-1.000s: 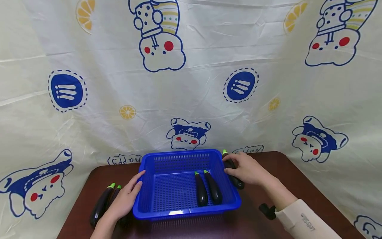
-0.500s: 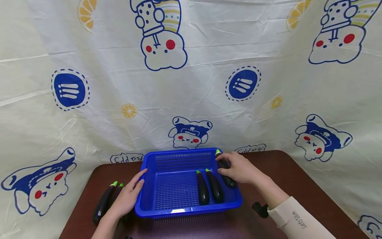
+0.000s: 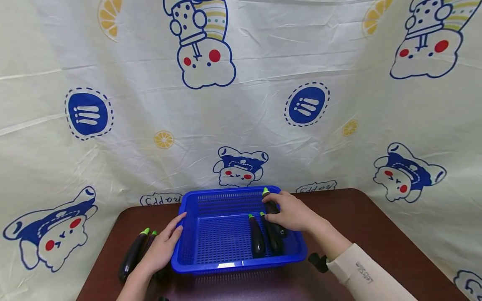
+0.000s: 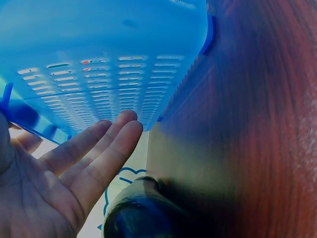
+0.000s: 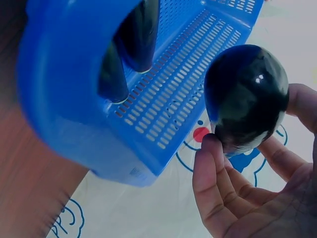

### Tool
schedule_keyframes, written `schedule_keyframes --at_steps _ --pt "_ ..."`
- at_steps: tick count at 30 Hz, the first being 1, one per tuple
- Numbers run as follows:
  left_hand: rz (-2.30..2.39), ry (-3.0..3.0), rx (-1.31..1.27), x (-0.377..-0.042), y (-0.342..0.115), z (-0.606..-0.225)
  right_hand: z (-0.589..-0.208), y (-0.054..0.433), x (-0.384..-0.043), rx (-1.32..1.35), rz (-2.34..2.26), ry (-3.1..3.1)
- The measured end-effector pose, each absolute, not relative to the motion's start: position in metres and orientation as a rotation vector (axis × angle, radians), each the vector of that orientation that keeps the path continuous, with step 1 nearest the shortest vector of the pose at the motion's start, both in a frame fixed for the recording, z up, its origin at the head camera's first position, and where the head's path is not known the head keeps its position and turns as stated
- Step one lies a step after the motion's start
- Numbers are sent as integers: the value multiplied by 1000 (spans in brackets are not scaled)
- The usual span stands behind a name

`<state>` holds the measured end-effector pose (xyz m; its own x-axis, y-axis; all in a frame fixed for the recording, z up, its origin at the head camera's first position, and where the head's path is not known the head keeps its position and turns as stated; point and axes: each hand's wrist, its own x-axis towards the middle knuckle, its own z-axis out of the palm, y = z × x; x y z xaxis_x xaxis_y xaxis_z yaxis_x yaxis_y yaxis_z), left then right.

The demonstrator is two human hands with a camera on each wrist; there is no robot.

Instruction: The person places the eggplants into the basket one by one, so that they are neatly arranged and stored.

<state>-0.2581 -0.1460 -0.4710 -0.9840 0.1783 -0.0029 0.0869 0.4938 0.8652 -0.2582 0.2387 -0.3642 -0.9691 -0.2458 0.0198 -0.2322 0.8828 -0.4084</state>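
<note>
My right hand [image 3: 291, 213] grips a dark eggplant [image 3: 271, 205] with a green stem end, raised over the right side of a blue plastic basket [image 3: 241, 266]. In the right wrist view the eggplant's round end [image 5: 245, 96] faces the camera, with fingers and thumb curled around it. Inside the basket, one eggplant [image 3: 257, 239] lies beside another [image 3: 275, 243], which the held one partly overlaps in the head view. My left hand [image 3: 160, 249] rests at the basket's left rim. Its fingers [image 4: 106, 163] extend fairly straight along the outer wall in the left wrist view.
Left of the basket, an eggplant [image 3: 132, 257] and another [image 3: 152, 239] lie on the dark wooden table [image 3: 342, 221], the second partly hidden by my left hand. A pale printed cloth [image 3: 256, 121] hangs behind the table.
My right hand has carried the eggplant leftward, from outside the basket's right edge to over its inside. My left hand has stayed at the left rim.
</note>
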Motion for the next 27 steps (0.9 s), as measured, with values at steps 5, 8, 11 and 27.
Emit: schedule_keyframes --at_steps 5,8,11,27 --pt "1528 2618 220 -255 -148 -470 -362 229 -259 -383 -626 3002" --pt "1534 2613 228 -255 -148 -469 -360 225 -259 -407 -614 3002" --pt "1530 2618 243 -256 -148 -469 -359 222 -259 -426 -605 3000" --pt "1522 2626 240 -259 -147 -471 -356 193 -262 -433 -624 2961"
